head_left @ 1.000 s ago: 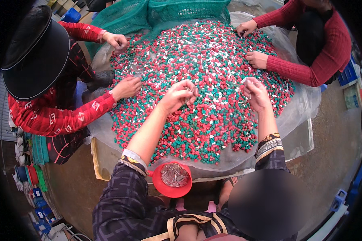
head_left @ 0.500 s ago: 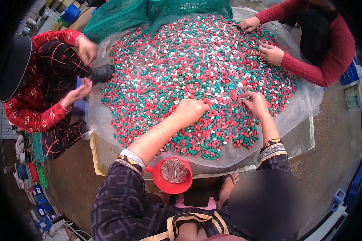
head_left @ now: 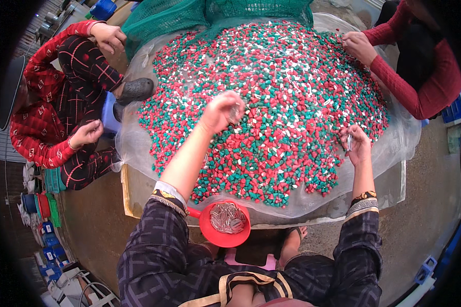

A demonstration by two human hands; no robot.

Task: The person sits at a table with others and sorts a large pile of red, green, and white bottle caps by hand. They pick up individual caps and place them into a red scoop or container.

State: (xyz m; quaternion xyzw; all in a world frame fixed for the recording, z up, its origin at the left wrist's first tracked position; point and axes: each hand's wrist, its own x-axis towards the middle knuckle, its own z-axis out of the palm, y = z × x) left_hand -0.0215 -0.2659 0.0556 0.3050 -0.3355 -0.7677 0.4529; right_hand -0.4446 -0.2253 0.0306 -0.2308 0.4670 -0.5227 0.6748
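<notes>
A wide heap of small red, green and white cone-like pieces [head_left: 271,169] covers a sheer white net sheet [head_left: 394,143] in front of me. Over the heap's middle, my left hand [head_left: 221,111] is raised with curled fingers, slightly blurred, around a small see-through piece [head_left: 235,113]. My right hand [head_left: 360,146] is above the heap's right edge, palm partly turned up. Its bent fingers hold a few narrow, shiny, clear strips [head_left: 349,141]. Close to me sits a red plastic dipper [head_left: 205,231], its handle toward the left, with many similar thin clear pieces [head_left: 225,217] inside.
At the left a seated person [head_left: 46,133] has both hands off the heap. Another person's hands [head_left: 359,48] meet over the far right edge. Green netting [head_left: 164,23] is bunched at the back. A pink stool [head_left: 251,259] is below me.
My left hand has lifted off the heap and moved up and left. My right hand has moved right and turned palm up. The co-workers' hands have shifted too.
</notes>
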